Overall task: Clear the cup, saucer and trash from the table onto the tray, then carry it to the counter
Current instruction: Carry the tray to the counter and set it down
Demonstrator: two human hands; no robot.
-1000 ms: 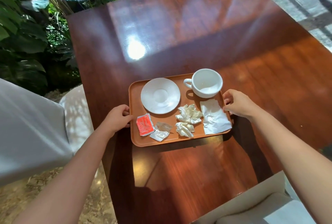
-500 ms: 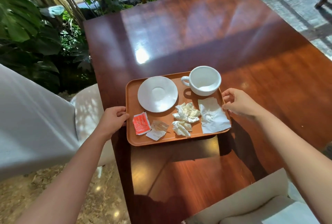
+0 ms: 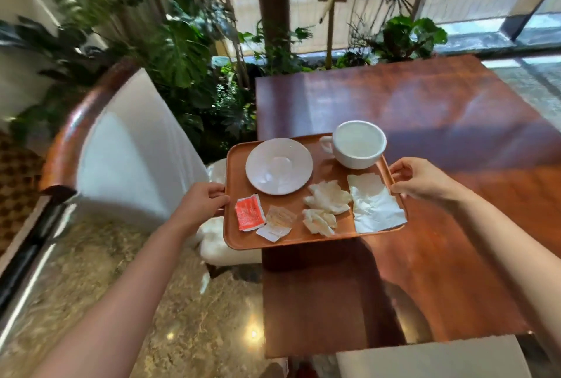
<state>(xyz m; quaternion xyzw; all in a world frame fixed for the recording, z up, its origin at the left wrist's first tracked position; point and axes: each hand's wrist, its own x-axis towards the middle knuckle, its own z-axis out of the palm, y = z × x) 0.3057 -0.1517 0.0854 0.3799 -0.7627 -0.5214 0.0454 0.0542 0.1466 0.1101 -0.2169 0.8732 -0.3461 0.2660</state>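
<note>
An orange-brown tray (image 3: 235, 238) is held above the table's left edge, part of it out over the floor. My left hand (image 3: 202, 200) grips its left rim and my right hand (image 3: 420, 178) grips its right rim. On the tray stand a white saucer (image 3: 278, 165) at the back left and a white cup (image 3: 358, 144) at the back right. In front of them lie a red packet (image 3: 249, 214), a clear torn wrapper (image 3: 277, 223), two crumpled tissues (image 3: 328, 200) and a flat white napkin (image 3: 375, 207).
The glossy wooden table (image 3: 425, 256) fills the right side. A white chair with a curved wooden back (image 3: 127, 147) stands to the left, over a marble floor (image 3: 151, 301). Green plants (image 3: 182, 53) line the back. A white seat (image 3: 425, 359) sits at the bottom edge.
Both hands have lifted the tray off the table and carried it left past the table's edge. The view has swung left and up, showing the chair and plants.
</note>
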